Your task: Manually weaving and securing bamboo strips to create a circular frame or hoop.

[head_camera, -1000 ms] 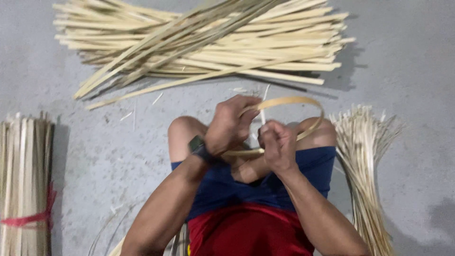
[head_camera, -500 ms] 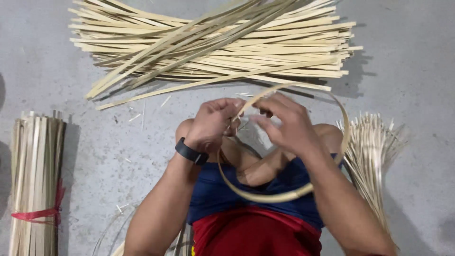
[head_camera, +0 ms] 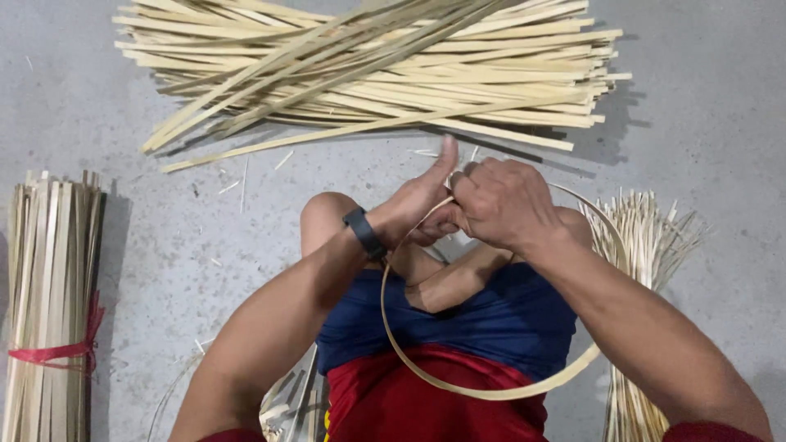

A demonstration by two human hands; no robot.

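A thin bamboo strip bent into a hoop point(head_camera: 483, 391) hangs over my lap, its ends meeting at my hands above my crossed legs. My left hand point(head_camera: 417, 200), with a black watch on the wrist, pinches the hoop's join, thumb pointing up. My right hand point(head_camera: 503, 200) is closed over the same join from the right. Both hands touch each other. The join itself is hidden under my fingers.
A large loose pile of flat bamboo strips point(head_camera: 377, 69) lies on the grey concrete floor ahead. A bundle of strips tied with red string point(head_camera: 49, 303) lies at the left. A fanned bundle of thin splints point(head_camera: 643, 245) lies at the right.
The hoop has swung down and widened, from held near my hands to hanging over my lap. My hands have drawn together at its top, and my left thumb is raised.
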